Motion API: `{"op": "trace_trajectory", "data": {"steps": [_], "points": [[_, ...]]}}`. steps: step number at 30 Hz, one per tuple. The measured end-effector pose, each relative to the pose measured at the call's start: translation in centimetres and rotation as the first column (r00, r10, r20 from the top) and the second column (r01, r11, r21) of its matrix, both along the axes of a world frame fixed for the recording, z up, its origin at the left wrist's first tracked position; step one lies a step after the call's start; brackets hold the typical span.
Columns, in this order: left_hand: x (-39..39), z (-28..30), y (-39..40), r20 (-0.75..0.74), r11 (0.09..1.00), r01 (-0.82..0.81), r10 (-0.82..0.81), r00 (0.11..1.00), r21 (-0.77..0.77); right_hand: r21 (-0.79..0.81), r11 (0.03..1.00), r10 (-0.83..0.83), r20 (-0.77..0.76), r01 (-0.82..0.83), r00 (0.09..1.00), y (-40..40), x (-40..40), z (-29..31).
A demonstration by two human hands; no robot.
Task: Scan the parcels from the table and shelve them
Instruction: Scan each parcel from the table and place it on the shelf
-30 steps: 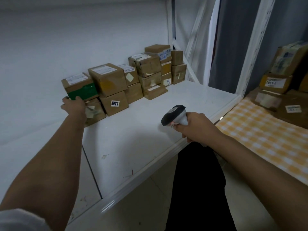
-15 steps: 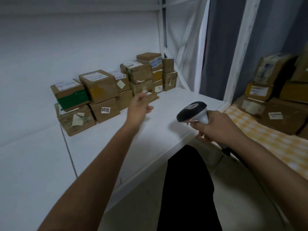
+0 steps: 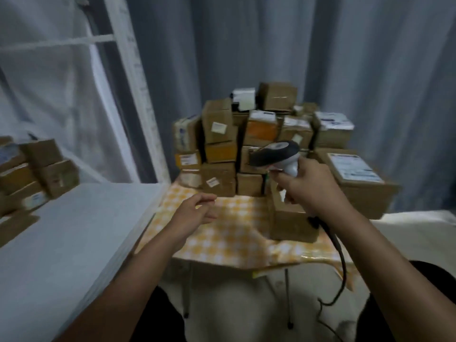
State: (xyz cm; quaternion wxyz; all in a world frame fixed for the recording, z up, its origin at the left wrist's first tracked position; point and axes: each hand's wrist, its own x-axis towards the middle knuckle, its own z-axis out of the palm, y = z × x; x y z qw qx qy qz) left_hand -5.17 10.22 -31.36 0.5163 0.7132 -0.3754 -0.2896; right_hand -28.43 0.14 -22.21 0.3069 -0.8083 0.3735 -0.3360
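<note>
While grey curtains (image 3: pixel 345 58) hang across the back of the room, a heap of brown cardboard parcels (image 3: pixel 246 144) stands stacked on a small table covered by a yellow-checked cloth (image 3: pixel 229 233). One parcel (image 3: pixel 291 223) sits apart at the near right of the cloth. A person's right hand (image 3: pixel 306 188) grips a handheld scanner (image 3: pixel 276 154), its dark cable (image 3: pixel 338 262) trailing down. Above the cloth, the left hand (image 3: pixel 195 213) hovers with fingers loosely spread, holding nothing. To the left, a white shelf (image 3: pixel 61 243) carries more boxes (image 3: pixel 37 174) near its back edge.
</note>
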Motion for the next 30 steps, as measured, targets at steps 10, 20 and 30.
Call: {"op": "trace_trajectory", "data": {"steps": [10, 20, 30], "points": [[-10.8, 3.1, -10.0, 0.015, 0.957, 0.289, -0.289, 0.957, 0.023, 0.159, 0.913, -0.394, 0.097, 0.376, 0.914, -7.3, -10.4, 0.7], [-17.5, 4.8, -14.8, -0.107, 0.887, 0.44, -0.428, 0.897, 0.143, 0.485, 0.837, -0.414, 0.256, 0.254, 0.874, -8.3, -12.1, -1.0], [-17.9, 4.8, -14.9, -0.41, 0.931, 0.356, -0.354, 0.841, -0.073, 0.273, 0.909, -0.393, 0.303, 0.316, 0.868, -6.6, -11.0, -0.8]]}}
